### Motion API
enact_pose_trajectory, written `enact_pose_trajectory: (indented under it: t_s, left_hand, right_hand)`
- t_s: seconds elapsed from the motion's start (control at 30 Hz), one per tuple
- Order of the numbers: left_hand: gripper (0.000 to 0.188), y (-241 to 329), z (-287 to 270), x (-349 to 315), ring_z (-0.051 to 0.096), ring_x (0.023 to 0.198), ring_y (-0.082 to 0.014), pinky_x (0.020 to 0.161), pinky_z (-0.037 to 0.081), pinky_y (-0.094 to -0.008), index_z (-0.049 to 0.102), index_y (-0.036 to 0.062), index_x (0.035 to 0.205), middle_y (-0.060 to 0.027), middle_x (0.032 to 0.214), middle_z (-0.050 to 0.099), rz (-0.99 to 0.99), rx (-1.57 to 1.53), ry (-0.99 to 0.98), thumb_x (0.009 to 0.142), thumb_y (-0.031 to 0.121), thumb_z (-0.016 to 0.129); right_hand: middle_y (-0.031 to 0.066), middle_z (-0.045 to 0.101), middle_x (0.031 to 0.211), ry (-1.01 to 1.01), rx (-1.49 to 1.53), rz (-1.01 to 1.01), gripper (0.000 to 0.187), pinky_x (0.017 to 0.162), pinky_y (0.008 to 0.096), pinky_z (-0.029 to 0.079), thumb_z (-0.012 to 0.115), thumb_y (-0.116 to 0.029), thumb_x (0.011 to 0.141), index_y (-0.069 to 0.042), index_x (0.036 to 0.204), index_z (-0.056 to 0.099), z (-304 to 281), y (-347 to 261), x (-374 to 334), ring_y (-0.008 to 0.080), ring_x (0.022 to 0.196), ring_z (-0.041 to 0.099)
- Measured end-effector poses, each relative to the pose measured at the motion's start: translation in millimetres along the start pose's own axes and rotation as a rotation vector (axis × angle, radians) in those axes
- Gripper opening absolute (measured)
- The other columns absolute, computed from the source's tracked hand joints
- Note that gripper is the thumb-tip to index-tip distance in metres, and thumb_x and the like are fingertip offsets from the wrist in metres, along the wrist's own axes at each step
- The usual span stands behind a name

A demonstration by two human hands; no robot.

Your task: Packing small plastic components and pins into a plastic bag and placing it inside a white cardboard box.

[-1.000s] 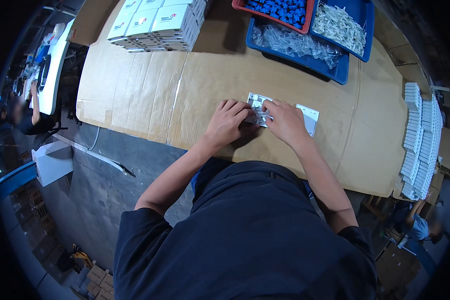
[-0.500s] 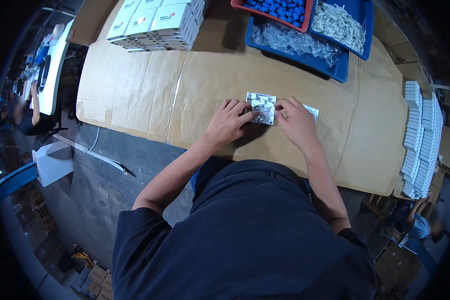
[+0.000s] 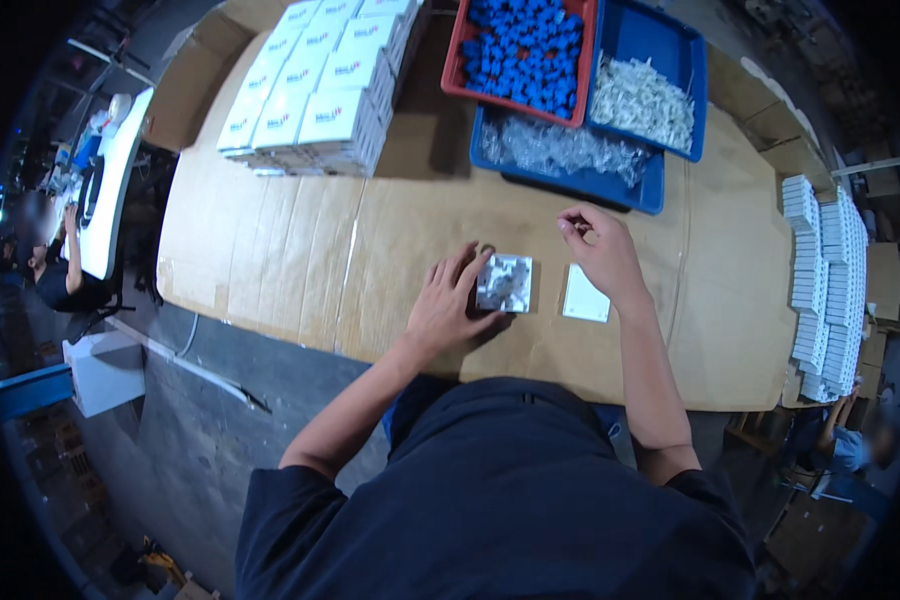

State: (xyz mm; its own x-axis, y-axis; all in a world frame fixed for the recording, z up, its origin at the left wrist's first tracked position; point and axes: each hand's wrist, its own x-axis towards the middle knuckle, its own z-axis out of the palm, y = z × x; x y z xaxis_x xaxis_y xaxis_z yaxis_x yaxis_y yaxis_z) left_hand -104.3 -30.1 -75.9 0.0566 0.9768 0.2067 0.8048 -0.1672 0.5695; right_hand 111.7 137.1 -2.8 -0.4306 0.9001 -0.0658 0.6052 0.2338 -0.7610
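A square white-and-grey plastic piece (image 3: 504,283) lies on the cardboard-covered table, its upper face showing raised and recessed shapes. My left hand (image 3: 448,304) is at its left side, thumb by the near edge and index finger by the far left corner, steadying it between them. My right hand (image 3: 602,254) is raised off to the right, away from the piece, its fingers curled and the fingertips together; whatever they may hold is too small to make out. Partly under that hand, a flat white square plate (image 3: 584,298) rests on the table.
Beyond my hands stand a red tray (image 3: 452,84) of small blue parts, a blue tray (image 3: 697,140) of small whitish parts and another blue tray (image 3: 653,196) of clear plastic pieces. White boxes (image 3: 300,105) are stacked far left. White stacks (image 3: 828,290) line the right edge.
My right hand has left the square piece and risen toward the trays, uncovering more of the white plate. My left hand has shifted to the piece's left edge. The whole view has tilted.
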Motion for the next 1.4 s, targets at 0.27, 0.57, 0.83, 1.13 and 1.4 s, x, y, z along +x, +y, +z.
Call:
enact_pose_trajectory:
  t_s: [0.27,0.57,0.83,1.13,1.4]
  left_hand:
    - [0.094,-1.1,-0.2,2.2,0.043,0.142,-0.0338,0.116,0.034,-0.0487,0.041,0.0060,0.154,-0.0173,0.148,0.048,-0.021,-0.046,-0.023,0.081,0.052,0.078]
    - [0.090,-14.2,-10.3,4.7,0.047,0.140,-0.0339,0.117,0.034,-0.0469,0.045,0.0071,0.152,-0.0160,0.148,0.051,-0.042,-0.227,-0.007,0.081,0.050,0.081]
    - [0.081,-10.1,-11.2,6.5,0.051,0.135,-0.0337,0.115,0.037,-0.0489,0.055,0.0040,0.140,-0.0141,0.140,0.058,-0.040,-0.209,0.063,0.078,0.045,0.086]
    - [0.078,-13.2,-11.8,7.1,0.053,0.130,-0.0351,0.112,0.039,-0.0479,0.053,0.0041,0.142,-0.0160,0.139,0.057,-0.073,-0.236,0.062,0.083,0.046,0.082]
    - [0.075,-15.5,-10.9,7.0,0.054,0.128,-0.0348,0.111,0.040,-0.0472,0.055,0.0037,0.139,-0.0155,0.137,0.058,-0.062,-0.218,0.075,0.083,0.046,0.082]
  right_hand:
    - [0.0111,0.075,0.098,0.205,-0.222,-0.269,0.021,0.076,0.0400,0.056,0.065,-0.015,0.095,-0.012,0.114,0.071,-40.6,-11.1,147.2,0.0310,0.089,0.073]
    - [0.0111,0.075,0.105,0.274,-0.488,-0.311,0.024,0.085,0.0483,0.057,0.064,-0.026,0.096,-0.012,0.115,0.070,-48.7,-38.3,317.6,0.0350,0.100,0.071]
    - [0.0161,0.076,0.108,0.409,-0.555,-0.233,0.038,0.087,0.0508,0.058,0.066,-0.042,0.096,-0.010,0.116,0.073,-16.4,-65.9,410.3,0.0363,0.105,0.072]
    - [0.0189,0.076,0.106,0.336,-0.720,-0.147,0.038,0.085,0.0510,0.058,0.069,-0.039,0.094,-0.005,0.110,0.072,5.9,-75.6,438.1,0.0373,0.099,0.074]
    - [0.0128,0.073,0.111,0.501,-0.437,-0.123,0.022,0.084,0.0499,0.058,0.070,-0.024,0.092,-0.011,0.109,0.066,20.6,-73.3,447.7,0.0354,0.099,0.073]
